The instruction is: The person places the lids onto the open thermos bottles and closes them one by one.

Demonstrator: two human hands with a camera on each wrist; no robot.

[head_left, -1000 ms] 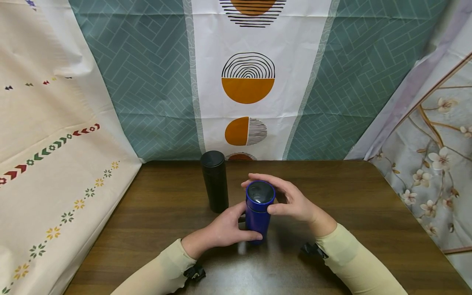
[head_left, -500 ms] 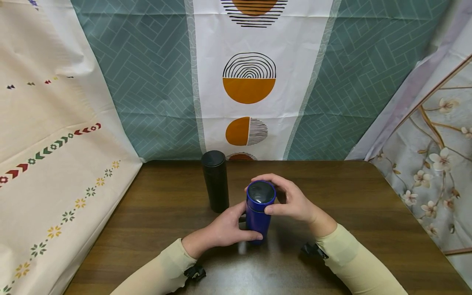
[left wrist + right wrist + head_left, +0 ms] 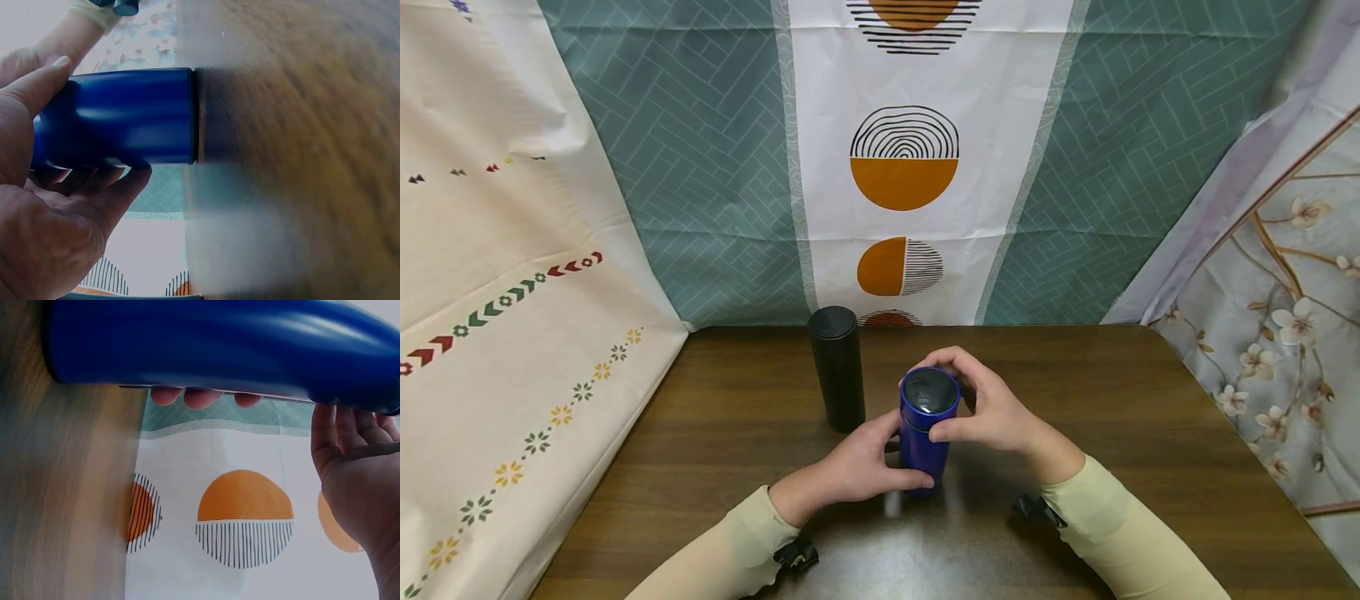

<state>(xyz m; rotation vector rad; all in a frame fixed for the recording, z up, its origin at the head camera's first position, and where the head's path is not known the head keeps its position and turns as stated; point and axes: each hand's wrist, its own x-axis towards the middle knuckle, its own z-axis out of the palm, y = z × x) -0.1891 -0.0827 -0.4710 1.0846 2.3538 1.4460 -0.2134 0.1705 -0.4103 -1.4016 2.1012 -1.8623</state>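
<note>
A blue thermos flask (image 3: 922, 454) with a glossy black top (image 3: 930, 390) stands upright on the table in the head view. My left hand (image 3: 867, 460) grips its lower body, thumb across the near side. Around the lid part near the top, my right hand (image 3: 996, 408) curls its fingers behind and its thumb in front. In the left wrist view the flask (image 3: 134, 119) has its base on the wood. The right wrist view has left-hand fingertips (image 3: 200, 398) showing past the flask's edge, while the right hand (image 3: 359, 469) holds the upper end.
A black tumbler (image 3: 838, 375) stands upright behind and left of the flask, near my left hand. The brown wooden table (image 3: 700, 433) meets patterned cloths at the back (image 3: 700, 167), left and right.
The right hand has turned around the flask's top, its thumb shifting left across the front and its fingers drawing in behind. The left hand and the flask's body keep their place.
</note>
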